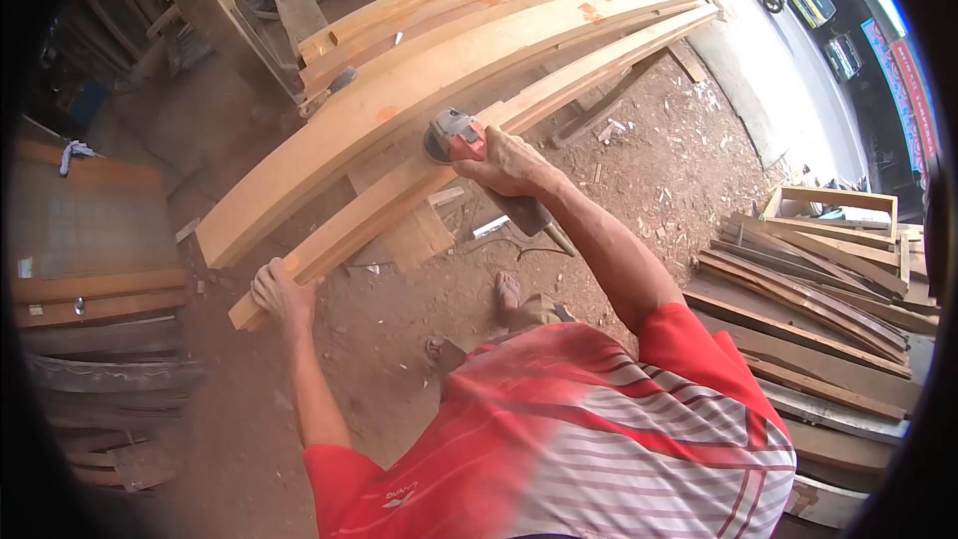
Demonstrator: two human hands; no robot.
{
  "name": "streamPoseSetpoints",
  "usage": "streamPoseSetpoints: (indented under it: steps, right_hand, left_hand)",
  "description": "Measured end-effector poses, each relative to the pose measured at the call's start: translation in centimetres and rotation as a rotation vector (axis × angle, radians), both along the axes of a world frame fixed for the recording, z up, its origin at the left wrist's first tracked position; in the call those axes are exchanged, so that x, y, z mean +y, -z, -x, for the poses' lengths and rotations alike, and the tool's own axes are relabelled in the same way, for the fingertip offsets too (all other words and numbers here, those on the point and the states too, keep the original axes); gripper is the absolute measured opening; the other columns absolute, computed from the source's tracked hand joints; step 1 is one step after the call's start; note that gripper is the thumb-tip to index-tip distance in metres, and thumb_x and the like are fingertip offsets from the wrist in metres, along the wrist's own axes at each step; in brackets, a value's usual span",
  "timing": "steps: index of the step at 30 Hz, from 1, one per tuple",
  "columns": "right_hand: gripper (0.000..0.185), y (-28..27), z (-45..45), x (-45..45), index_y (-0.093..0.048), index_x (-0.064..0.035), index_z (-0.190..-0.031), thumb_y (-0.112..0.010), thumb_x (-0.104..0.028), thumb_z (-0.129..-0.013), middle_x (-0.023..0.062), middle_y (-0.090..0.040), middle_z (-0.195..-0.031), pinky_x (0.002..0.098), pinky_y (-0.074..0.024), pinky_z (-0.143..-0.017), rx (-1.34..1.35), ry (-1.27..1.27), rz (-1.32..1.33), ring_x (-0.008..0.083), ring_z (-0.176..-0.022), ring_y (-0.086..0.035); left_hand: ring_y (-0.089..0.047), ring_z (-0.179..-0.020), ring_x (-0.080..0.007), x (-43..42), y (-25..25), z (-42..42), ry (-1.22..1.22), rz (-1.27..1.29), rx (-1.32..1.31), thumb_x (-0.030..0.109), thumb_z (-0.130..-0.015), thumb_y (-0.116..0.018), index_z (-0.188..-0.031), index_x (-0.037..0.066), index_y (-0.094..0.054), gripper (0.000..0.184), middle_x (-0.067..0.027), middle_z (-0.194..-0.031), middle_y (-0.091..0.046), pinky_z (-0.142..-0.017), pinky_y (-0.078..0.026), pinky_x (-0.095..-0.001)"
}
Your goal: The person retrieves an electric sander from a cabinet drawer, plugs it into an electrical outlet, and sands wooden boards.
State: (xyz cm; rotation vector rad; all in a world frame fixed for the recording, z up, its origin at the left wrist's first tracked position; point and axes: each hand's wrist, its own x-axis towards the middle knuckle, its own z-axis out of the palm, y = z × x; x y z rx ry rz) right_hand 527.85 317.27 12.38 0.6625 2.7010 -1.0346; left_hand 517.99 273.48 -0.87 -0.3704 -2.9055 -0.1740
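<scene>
Rectangular wooden frame (843,198) by brown boards (798,289); curved wooden plank (419,85) beside narrow pale beam (359,218). Left hand (285,291): fingers gripping beam. Right hand (509,166): fingers wrapped round red-grey grinder (461,130).

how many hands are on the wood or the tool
2. The left hand holds the near end of the narrow curved beam; the right hand grips the grinder farther along it. Neither is fully hidden.

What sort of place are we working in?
Probably a woodworking shop: a red and grey power grinder in the bare right hand, a broad, curved, pale wooden beam, and piled brown wooden planks.
</scene>
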Motion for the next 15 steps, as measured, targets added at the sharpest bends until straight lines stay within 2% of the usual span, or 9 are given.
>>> streamPoseSetpoints:
  steps: [2,3,4,9,10,11,12,14,15]
  right_hand:
    - [0.075,-0.7,-1.2,2.2,-0.059,0.0144,-0.12,-0.071,-0.049,-0.082,0.0349,-0.07,-0.113,0.046,-0.0555,-0.098,0.022,0.127,-0.024,0.0426,-0.111,-0.071]
    - [0.073,-0.8,-1.4,4.8,-0.063,0.015,-0.115,-0.071,-0.049,-0.082,0.0329,-0.072,-0.109,0.0426,-0.0573,-0.096,-0.076,0.178,0.056,0.039,-0.104,-0.074]
    - [0.073,-0.2,-1.8,7.7,-0.065,0.0151,-0.114,-0.072,-0.049,-0.08,0.0305,-0.073,-0.104,0.041,-0.0582,-0.092,-0.044,0.192,0.018,0.0359,-0.1,-0.075]
    - [0.071,1.3,-1.9,10.9,-0.069,0.0126,-0.111,-0.072,-0.05,-0.078,0.0272,-0.074,-0.102,0.043,-0.0573,-0.089,0.039,0.243,0.004,0.0333,-0.099,-0.075]
    - [0.069,1.6,-1.3,9.4,-0.069,0.012,-0.111,-0.072,-0.049,-0.079,0.0281,-0.074,-0.103,0.0435,-0.0573,-0.09,0.046,0.187,0.019,0.0344,-0.1,-0.074]
    - [0.072,-1.7,-1.1,5.7,-0.066,0.0127,-0.117,-0.072,-0.048,-0.08,0.0303,-0.073,-0.108,0.044,-0.0573,-0.092,-0.03,0.15,0.044,0.0364,-0.103,-0.074]
    - [0.074,0.6,-0.2,4.5,-0.063,0.0137,-0.121,-0.073,-0.048,-0.081,0.033,-0.072,-0.112,0.0456,-0.0568,-0.095,-0.017,0.099,0.074,0.0406,-0.108,-0.073]
    - [0.079,-0.7,0.0,0.6,-0.059,0.0152,-0.123,-0.075,-0.049,-0.08,0.0366,-0.069,-0.116,0.0488,-0.0551,-0.097,-0.03,0.012,0.052,0.0471,-0.114,-0.069]
    - [0.08,-0.3,0.0,-0.3,-0.058,0.0155,-0.124,-0.075,-0.049,-0.08,0.0369,-0.069,-0.117,0.0485,-0.0551,-0.097,-0.033,-0.02,0.052,0.0469,-0.114,-0.069]
  left_hand:
    - [-0.05,-0.125,-0.0407,0.0,-0.3,-0.7,0.002,-0.007,0.009,0.037,-0.06,-0.1,-0.129,0.01,-0.048,0.09,-0.0175,-0.127,-0.054,-0.112,-0.037,-0.0581]
    - [-0.05,-0.125,-0.0407,-0.1,-0.2,-0.7,0.002,-0.009,0.009,0.037,-0.06,-0.1,-0.129,0.01,-0.048,0.09,-0.0175,-0.127,-0.054,-0.112,-0.037,-0.0581]
    - [-0.049,-0.126,-0.0407,-0.2,-0.1,-0.8,0.005,-0.008,0.013,0.036,-0.06,-0.1,-0.129,0.01,-0.048,0.09,-0.0176,-0.126,-0.054,-0.113,-0.036,-0.0581]
    - [-0.048,-0.127,-0.0404,0.4,-0.6,-1.2,0.003,0.001,0.028,0.035,-0.063,-0.099,-0.129,0.009,-0.048,0.088,-0.018,-0.126,-0.054,-0.113,-0.035,-0.0581]
    - [-0.049,-0.127,-0.0404,0.3,-0.4,-1.1,0.003,0.0,0.033,0.036,-0.062,-0.1,-0.129,0.009,-0.048,0.088,-0.0178,-0.126,-0.054,-0.113,-0.035,-0.0579]
    - [-0.049,-0.126,-0.0404,0.2,-0.2,-1.0,0.006,-0.001,0.037,0.036,-0.062,-0.1,-0.129,0.009,-0.049,0.088,-0.0175,-0.126,-0.054,-0.113,-0.035,-0.0576]
    - [-0.049,-0.126,-0.0404,0.1,0.0,-0.9,0.012,0.007,0.035,0.036,-0.062,-0.1,-0.129,0.009,-0.049,0.088,-0.0175,-0.126,-0.054,-0.113,-0.035,-0.0576]
    - [-0.049,-0.126,-0.0405,-0.2,0.5,-0.5,-0.002,-0.003,0.024,0.037,-0.06,-0.1,-0.128,0.01,-0.049,0.09,-0.0167,-0.127,-0.054,-0.112,-0.036,-0.0574]
    - [-0.049,-0.126,-0.0405,-0.3,0.6,-0.4,0.007,0.001,0.024,0.037,-0.06,-0.1,-0.128,0.01,-0.049,0.09,-0.0167,-0.127,-0.054,-0.112,-0.036,-0.0574]
